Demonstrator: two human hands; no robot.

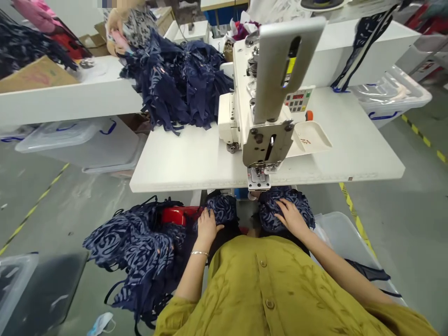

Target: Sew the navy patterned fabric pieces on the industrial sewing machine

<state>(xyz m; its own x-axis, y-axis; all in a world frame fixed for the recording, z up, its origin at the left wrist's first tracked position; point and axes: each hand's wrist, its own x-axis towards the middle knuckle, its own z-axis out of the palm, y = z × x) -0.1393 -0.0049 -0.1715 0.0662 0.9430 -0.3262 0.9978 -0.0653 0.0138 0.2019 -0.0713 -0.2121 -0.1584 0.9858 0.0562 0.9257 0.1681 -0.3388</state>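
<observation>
Below the front edge of the table, my left hand (207,227) lies against a navy patterned bra cup (221,208), thumb apart from the fingers. Farther right, my right hand (291,217) rests with spread fingers on another patterned cup (271,215) over my lap. Whether the two cups belong to one bra is hidden. Between and above the hands is the sewing machine (259,178), its foot and needle plate at the table edge. Beside my left arm hangs a heap of navy patterned bras (131,242) with loose straps, over something red (175,216).
A pile of navy fabric pieces (189,84) lies on the white table (182,163), left of the machine. Right of it sit a small tray (317,135) and control panel (298,99). Plastic bins (345,233) flank me. Another person's hand (117,23) is at the back left.
</observation>
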